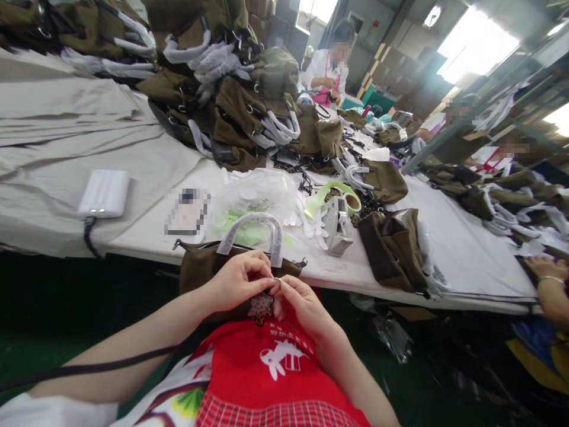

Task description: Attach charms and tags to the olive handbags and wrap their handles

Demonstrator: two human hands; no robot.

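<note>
My left hand (240,281) and my right hand (304,305) meet at the front edge of the table, fingertips pinched together on a small metal clasp (276,280). Just below the fingers hangs a leopard-patterned charm (261,308); how it joins the clasp is hidden. Behind my hands an olive-brown handbag (195,267) rests against the table edge, its plastic-wrapped handle (253,219) standing up. My left hand and forearm cover part of the bag's front.
On the white table (146,243) lie a phone (189,212), a white power bank (105,193), clear plastic bags (262,193) and a tape dispenser (336,228) beside green tape (331,198). Another handbag (393,252) stands right. Bags pile up behind (240,115). A co-worker's hand (546,270) is far right.
</note>
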